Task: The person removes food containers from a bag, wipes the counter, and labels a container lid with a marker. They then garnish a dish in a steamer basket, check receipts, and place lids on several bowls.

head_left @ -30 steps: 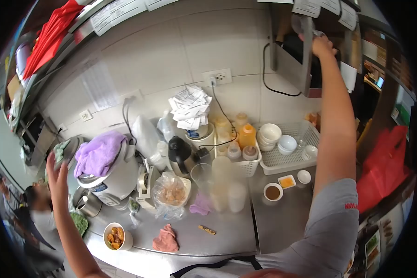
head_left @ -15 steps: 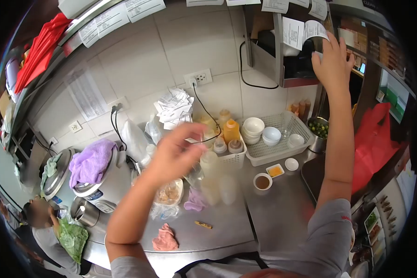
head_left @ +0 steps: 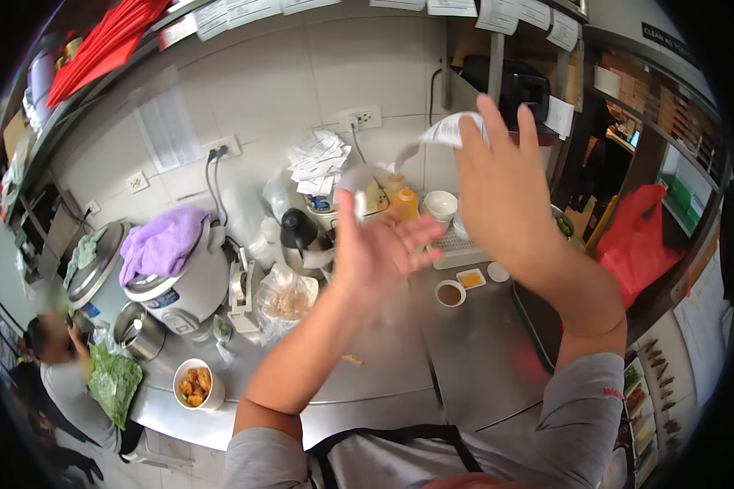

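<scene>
A long curling paper receipt point(head_left: 457, 130) trails from the fingers of my right hand point(head_left: 510, 200), which is raised over the right side of the counter, its back toward me and its thumb hidden. The strip arcs leftward through the air, its blurred end close to the thumb of my left hand point(head_left: 383, 257). That hand is palm up with fingers spread, above the middle of the counter. Below my hands stand a small bowl of brown sauce point(head_left: 449, 293) and a square dish with yellow sauce point(head_left: 470, 279).
Rice cookers, one draped with a purple towel point(head_left: 165, 240), stand on the left. A paper cup of food point(head_left: 197, 386) is at the counter's front edge. Crumpled receipts point(head_left: 320, 161) are piled by the wall. A red plastic bag point(head_left: 640, 244) hangs right. Another person point(head_left: 73, 391) is at far left.
My right hand has come left and down from the printer shelf, and the receipt has come with it. My left hand has moved right and turned palm up. The paper cup now shows.
</scene>
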Demonstrator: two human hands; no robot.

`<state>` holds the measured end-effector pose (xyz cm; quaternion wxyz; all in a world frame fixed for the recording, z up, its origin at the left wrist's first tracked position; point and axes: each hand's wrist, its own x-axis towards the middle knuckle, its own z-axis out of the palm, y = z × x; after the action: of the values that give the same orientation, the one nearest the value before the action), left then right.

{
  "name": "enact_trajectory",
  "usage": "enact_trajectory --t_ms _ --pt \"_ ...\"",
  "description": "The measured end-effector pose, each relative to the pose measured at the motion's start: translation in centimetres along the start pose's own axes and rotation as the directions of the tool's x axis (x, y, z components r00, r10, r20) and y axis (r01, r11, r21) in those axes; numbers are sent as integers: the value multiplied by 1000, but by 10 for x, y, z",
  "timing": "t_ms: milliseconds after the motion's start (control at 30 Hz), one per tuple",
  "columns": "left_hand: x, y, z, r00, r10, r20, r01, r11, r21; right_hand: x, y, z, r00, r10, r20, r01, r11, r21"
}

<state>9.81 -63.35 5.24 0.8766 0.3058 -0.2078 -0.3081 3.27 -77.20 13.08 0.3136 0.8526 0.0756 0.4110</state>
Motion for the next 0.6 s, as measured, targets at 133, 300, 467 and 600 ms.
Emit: enact_trajectory --t_ms 133,300,467,600 --pt "-14 48 -22 969 232 -84 -236 971 -46 -25 -44 -13 973 -149 176 141 988 55" --pt "-19 78 -52 918 317 -238 -325 946 9 -39 -64 -14 936 -342 86 236 787 571" --pt "-41 91 -35 919 360 -163 -355 933 61 5 -67 21 997 38 74 -78 153 985" --pt "-44 97 -41 927 371 -53 -367 927 79 35 -95 90 985 -170 -9 -61 -403 913"
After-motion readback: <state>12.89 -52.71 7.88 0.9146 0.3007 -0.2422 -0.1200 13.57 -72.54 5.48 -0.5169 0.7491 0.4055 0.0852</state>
